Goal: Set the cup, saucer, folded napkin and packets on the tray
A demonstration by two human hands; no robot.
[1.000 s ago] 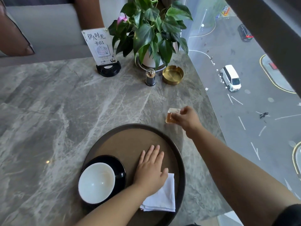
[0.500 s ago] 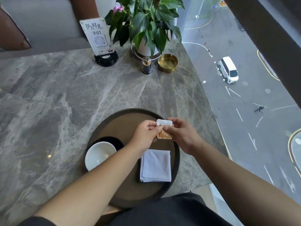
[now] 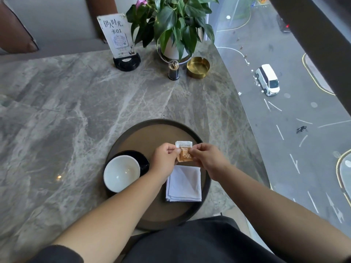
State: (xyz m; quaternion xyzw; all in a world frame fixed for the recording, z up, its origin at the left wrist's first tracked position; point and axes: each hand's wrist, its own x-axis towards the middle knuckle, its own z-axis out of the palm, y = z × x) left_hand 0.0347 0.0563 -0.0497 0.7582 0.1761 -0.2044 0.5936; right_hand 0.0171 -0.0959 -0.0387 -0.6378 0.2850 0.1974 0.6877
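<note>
A round brown tray (image 3: 144, 137) lies on the marble table near me. On its left side a white cup (image 3: 121, 173) stands on a black saucer (image 3: 143, 160). A folded white napkin (image 3: 183, 184) lies on the tray's right half. Above the napkin, over the tray, my left hand (image 3: 165, 155) and my right hand (image 3: 208, 158) both pinch small packets (image 3: 184, 151), white on top and orange-brown below, from either side. How many packets there are I cannot tell.
At the table's far end stand a potted plant (image 3: 174, 25), a table sign on a black base (image 3: 119, 40), a toothpick holder (image 3: 173, 70) and a gold ashtray (image 3: 198, 67). The table's right edge (image 3: 247, 114) borders a window over a street.
My right hand brought the packets from the table beside the tray to over the tray. My left hand left the napkin and took hold of the packets too.
</note>
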